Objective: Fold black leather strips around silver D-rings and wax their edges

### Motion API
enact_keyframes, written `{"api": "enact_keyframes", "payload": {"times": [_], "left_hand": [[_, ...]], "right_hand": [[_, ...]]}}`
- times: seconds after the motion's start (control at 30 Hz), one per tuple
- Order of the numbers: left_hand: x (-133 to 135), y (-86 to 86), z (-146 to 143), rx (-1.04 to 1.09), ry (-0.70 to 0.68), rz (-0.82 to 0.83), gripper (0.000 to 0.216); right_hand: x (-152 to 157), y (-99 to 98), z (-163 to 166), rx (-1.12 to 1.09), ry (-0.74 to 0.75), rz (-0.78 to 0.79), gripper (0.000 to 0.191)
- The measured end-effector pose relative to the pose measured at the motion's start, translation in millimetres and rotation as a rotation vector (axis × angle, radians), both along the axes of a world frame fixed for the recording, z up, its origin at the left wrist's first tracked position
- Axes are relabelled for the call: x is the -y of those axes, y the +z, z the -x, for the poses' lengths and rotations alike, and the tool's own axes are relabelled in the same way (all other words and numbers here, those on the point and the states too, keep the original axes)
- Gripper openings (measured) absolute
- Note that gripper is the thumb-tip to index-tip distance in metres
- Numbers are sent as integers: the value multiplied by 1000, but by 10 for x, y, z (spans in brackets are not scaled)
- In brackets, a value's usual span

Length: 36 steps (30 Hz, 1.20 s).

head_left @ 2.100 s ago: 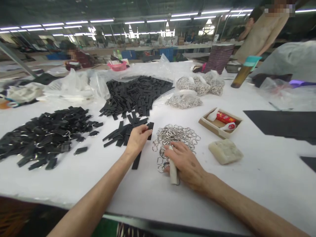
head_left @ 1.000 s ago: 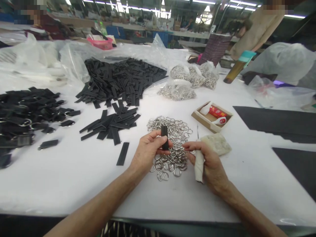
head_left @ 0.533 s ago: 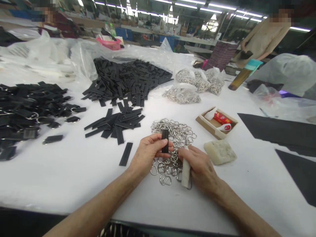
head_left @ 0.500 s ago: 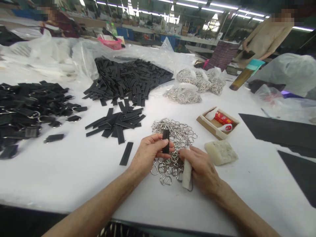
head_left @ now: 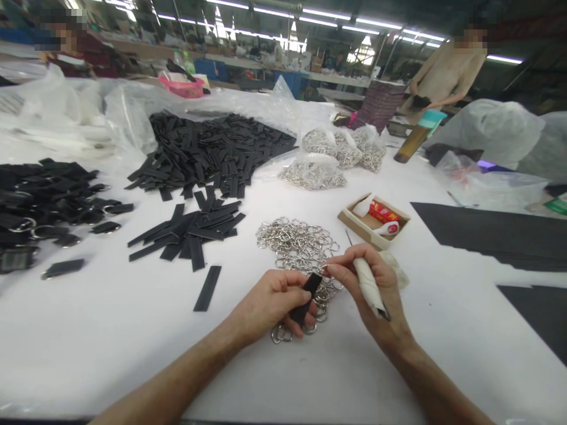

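Note:
My left hand (head_left: 277,301) pinches a short black strip (head_left: 306,298) between thumb and fingers, tilted over the loose metal rings. Across from it, my right hand (head_left: 370,277) grips an awl-like tool (head_left: 368,286) with a white wrapped handle, its thin metal tip pointing up and away. The thumb and forefinger of that hand also pinch a metal D-ring (head_left: 325,269), close to the strip's upper end. Beneath and beyond both hands lies a pile of D-rings (head_left: 296,239). A single black strip (head_left: 207,288) lies left of my left hand.
A small heap of strips (head_left: 190,233) lies before a larger one (head_left: 212,147). Strips with rings (head_left: 48,203) are piled at far left. Bagged rings (head_left: 314,172), a cardboard tray (head_left: 345,219), a pale block (head_left: 396,268) and black sheets (head_left: 487,236) lie around. A person (head_left: 447,74) stands behind.
My right hand has risen from the pile with a D-ring in its fingertips, the tool swinging to a slant. The strip in my left hand has tilted and come nearer. The view has shifted right.

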State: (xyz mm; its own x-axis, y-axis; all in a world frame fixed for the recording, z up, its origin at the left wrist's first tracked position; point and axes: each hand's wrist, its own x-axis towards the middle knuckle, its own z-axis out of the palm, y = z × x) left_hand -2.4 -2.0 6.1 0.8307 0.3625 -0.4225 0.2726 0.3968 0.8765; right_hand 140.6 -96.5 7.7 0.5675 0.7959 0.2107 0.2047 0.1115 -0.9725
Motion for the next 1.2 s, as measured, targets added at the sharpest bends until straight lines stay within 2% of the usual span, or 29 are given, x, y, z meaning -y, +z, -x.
{"api": "enact_keyframes", "payload": {"times": [0.1,0.23,0.37,0.47,0.53,0.67,0.8,0.87,1.03,1.1,1.2], "left_hand": [[45,12,-19,-10,-2,-48,11],[74,24,-16,-17,27,-202,14],[78,5,2,-30,31,-352,18],[78,11,9,-27,41,-406,18],[75,38,13,-11,53,-359,17],[49,86,29,51,106,-147,13],[-2,36,48,111,223,-6,47],[-30,-17,52,144,267,89,53],[-62,-100,48,225,306,254,17],[-51,-99,42,250,333,281,12],[-21,-78,31,275,329,330,10]], "right_hand": [[-1,-32,-15,30,-1,43,15],[0,-70,-8,77,23,76,15],[5,-48,11,116,63,89,14],[4,-20,6,125,93,109,14],[2,-11,-1,88,115,125,14],[13,-29,11,30,99,116,11],[56,-91,47,283,-10,-64,7],[74,-121,57,439,49,-151,14],[31,-129,88,801,323,-198,18],[-3,-115,113,919,340,-232,18],[-23,-100,146,983,285,-290,18]]}}
